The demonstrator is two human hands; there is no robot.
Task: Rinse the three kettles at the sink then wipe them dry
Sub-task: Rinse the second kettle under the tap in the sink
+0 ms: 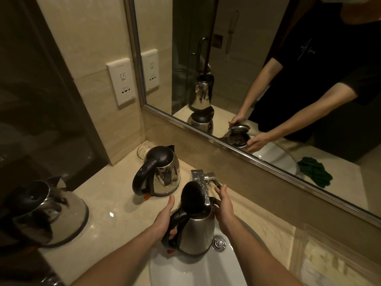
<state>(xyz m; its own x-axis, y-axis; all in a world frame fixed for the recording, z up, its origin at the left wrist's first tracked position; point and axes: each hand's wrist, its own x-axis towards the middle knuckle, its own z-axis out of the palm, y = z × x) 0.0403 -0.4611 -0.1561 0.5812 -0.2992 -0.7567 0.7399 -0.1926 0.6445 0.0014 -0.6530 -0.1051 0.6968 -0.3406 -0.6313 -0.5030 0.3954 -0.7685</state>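
At lower centre, the left hand [165, 220] is curling its fingers round the handle of an open-lidded steel kettle [198, 234] over the white sink [195, 269]. The right hand [223, 207] is hovering just beside its spout, fingers straight and together. A second kettle [162, 174] and a third kettle [51, 211] are standing on the counter [107, 195] at left.

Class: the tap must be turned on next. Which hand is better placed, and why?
Right. The right hand is open beside the chrome tap lever; the left hand grips the black handle of the open-lidded steel kettle.
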